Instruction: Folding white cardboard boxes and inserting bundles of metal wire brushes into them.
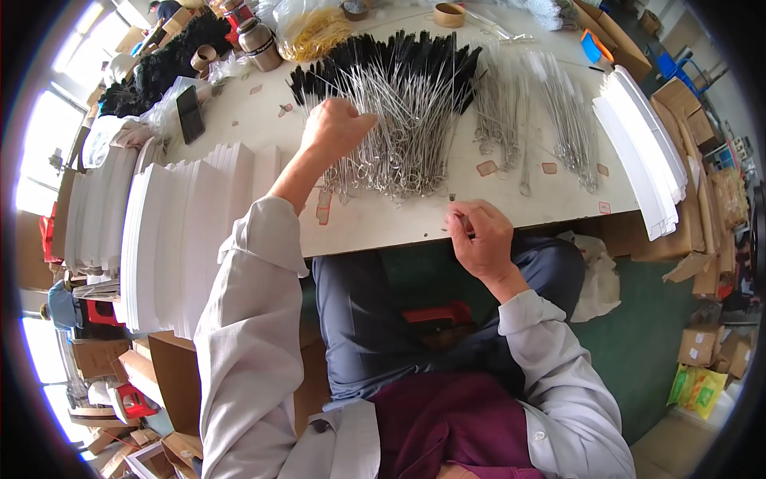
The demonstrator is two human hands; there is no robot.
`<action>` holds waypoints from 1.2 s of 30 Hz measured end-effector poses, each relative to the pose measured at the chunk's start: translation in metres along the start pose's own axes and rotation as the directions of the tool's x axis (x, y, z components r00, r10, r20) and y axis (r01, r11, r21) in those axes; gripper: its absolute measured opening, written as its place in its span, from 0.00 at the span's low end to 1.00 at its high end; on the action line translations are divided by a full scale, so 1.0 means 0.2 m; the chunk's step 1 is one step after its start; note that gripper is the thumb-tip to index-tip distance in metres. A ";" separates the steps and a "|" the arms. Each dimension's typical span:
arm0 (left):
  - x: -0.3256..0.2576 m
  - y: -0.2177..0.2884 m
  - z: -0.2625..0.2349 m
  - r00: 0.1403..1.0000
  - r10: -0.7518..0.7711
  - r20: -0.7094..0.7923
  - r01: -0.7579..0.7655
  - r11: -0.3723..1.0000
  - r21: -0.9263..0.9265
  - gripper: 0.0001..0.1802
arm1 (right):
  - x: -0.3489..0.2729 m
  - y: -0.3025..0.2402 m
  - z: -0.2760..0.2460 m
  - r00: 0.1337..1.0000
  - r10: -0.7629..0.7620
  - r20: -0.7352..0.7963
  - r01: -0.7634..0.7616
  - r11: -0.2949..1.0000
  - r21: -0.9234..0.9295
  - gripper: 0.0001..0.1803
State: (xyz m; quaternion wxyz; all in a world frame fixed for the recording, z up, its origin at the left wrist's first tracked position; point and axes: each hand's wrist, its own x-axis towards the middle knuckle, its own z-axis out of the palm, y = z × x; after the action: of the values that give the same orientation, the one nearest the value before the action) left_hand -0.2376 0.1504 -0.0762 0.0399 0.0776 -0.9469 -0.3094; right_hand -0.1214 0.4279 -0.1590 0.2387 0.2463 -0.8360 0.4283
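Observation:
A large heap of thin wire brushes (399, 136) lies on the white table, black bristle ends pointing away and looped metal handles toward me. Over the heap's left side, my left hand (335, 128) is closed, thumb pointing right. Whatever it pinches is hidden behind the fingers. At the table's front edge, right of centre, my right hand (482, 238) has its fingers curled together. Something small and dark shows by the fingertips, too small to name. To the right lie bundles of brushes with pale ends (562, 120).
White folded card sheets (183, 231) stand stacked at the left, and more white strips (642, 152) lie at the right edge. A black phone (190, 115), a metal flask (259, 44), yellow ties (319, 36) and a tape roll (449, 14) lie farther back.

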 end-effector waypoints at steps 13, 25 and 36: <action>-0.06 -0.14 -0.07 0.999 -0.034 -0.030 0.026 0.976 -0.218 0.19 | 0.43 0.03 0.01 0.980 0.107 0.165 -0.124 0.988 0.096 0.10; -0.19 -0.11 -0.10 0.985 -0.029 0.169 0.076 0.956 -0.282 0.19 | 0.71 0.12 0.20 0.969 -0.054 0.243 0.113 0.966 -0.233 0.11; -0.13 -0.09 -0.01 0.922 -0.077 0.379 0.247 0.871 -0.425 0.16 | 0.79 0.09 0.17 0.986 -0.112 0.124 0.123 0.989 -0.085 0.09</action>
State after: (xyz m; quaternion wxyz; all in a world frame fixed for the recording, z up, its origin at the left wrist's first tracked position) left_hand -0.2090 0.1404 -0.0863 -0.1385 0.0899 -0.8265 -0.5381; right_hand -0.2591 0.3768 -0.0915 0.2244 0.3088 -0.8517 0.3591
